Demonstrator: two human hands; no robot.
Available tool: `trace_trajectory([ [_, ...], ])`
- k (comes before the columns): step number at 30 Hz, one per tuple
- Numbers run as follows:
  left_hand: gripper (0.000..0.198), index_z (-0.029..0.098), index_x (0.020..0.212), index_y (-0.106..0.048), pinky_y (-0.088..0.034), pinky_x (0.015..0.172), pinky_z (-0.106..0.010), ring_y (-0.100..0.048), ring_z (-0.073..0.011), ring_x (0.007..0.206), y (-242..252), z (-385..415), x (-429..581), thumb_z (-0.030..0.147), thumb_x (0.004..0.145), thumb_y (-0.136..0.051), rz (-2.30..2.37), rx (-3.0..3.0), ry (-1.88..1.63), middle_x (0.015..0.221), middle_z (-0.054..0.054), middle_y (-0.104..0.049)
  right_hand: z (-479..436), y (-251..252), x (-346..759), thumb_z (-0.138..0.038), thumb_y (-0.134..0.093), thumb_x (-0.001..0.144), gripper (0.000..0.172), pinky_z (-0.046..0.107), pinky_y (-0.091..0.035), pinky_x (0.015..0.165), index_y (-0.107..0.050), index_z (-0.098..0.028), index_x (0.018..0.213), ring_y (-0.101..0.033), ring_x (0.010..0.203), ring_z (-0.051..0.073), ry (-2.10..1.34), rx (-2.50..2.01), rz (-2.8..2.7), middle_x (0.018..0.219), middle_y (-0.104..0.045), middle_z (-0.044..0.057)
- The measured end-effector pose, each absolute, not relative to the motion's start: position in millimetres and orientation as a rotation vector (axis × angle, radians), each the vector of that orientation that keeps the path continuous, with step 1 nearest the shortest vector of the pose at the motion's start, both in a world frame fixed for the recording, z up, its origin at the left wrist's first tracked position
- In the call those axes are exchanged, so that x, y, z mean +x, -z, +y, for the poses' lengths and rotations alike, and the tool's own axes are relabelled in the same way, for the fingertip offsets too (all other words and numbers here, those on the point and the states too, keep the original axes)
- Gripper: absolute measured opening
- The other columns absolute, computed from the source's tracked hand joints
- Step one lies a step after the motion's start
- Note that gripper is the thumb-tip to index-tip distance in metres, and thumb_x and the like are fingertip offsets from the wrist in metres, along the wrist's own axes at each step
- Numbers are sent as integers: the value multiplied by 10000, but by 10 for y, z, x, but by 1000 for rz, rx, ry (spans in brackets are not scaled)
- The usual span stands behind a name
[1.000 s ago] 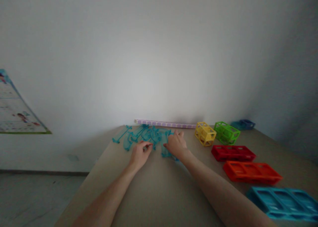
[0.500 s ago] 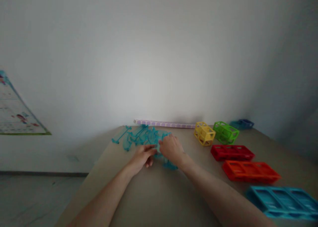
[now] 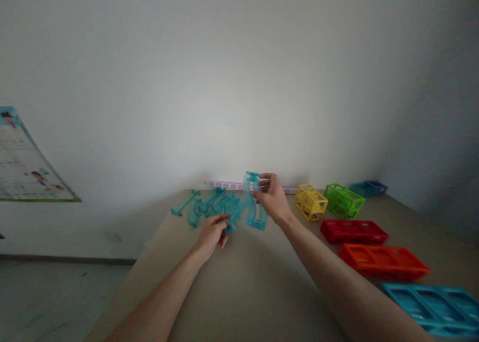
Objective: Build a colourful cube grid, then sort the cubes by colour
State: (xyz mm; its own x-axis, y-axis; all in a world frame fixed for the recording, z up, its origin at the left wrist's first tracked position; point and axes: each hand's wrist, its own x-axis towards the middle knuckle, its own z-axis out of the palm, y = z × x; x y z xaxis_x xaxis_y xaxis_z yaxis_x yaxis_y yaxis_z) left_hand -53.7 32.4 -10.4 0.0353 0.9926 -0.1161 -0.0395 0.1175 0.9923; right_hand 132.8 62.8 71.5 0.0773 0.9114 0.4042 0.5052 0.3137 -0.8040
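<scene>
My right hand [image 3: 274, 197] is closed on a curved, see-through teal track piece [image 3: 251, 205], holding it raised and nearly upright by its right side. Its ends carry darker teal connectors. Lower and to the left, my left hand [image 3: 214, 235] is at the near edge of a tangled pile of similar teal track pieces [image 3: 213, 202]. Its index finger and thumb close around the end of one teal piece [image 3: 230, 226], while the other fingers are curled under. The pile partly hides how that piece lies.
On the right of the table [image 3: 224, 292] are a yellow frame block [image 3: 310, 202], a green one [image 3: 344, 201] and dark blue pieces [image 3: 368, 188]. Nearer are red [image 3: 354, 231], orange [image 3: 383, 260] and blue [image 3: 434, 307] frame blocks. A purple patterned strip [image 3: 226, 185] lies along the wall.
My right hand has lifted up from the pile, bringing a curved teal track piece with it. My left hand has stayed almost where it was, at the pile's near edge.
</scene>
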Motion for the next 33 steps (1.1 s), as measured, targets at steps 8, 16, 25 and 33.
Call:
trace_trajectory([
  [8,266,108,1072,-631,-290,249,-176,-458,-42,253,181,368,-579,180,835,-534,1380,1337,-1117,760,-21,-675,525,-716,1217,-139,-564,714,410,258,-506,714,-477,-165,1114,-596,829,149,-446,-1390,-1705,1015,-586,59],
  [16,314,73,1076,-631,-320,260,-195,-457,-73,262,107,346,-562,177,831,-466,1403,1230,-1140,612,-1,-621,656,-671,1671,-18,-452,817,292,391,-408,911,-591,5,1072,-564,1089,328,161,-2055,-1852,1075,-602,272],
  [25,351,70,1085,-598,-330,264,-201,-464,-85,273,91,335,-541,201,777,-490,1334,1154,-1163,581,22,-592,783,-458,1830,-25,-417,869,335,405,-417,917,-613,15,1138,-565,1144,325,105,-2224,-1850,1145,-614,291],
  [33,388,84,1091,-590,-329,278,-207,-462,-93,279,119,354,-553,264,752,-534,1296,1089,-1172,592,-9,-637,688,-597,1622,-177,-452,911,300,493,-401,968,-662,-30,1066,-529,1205,379,-151,-2071,-1725,1177,-601,302],
])
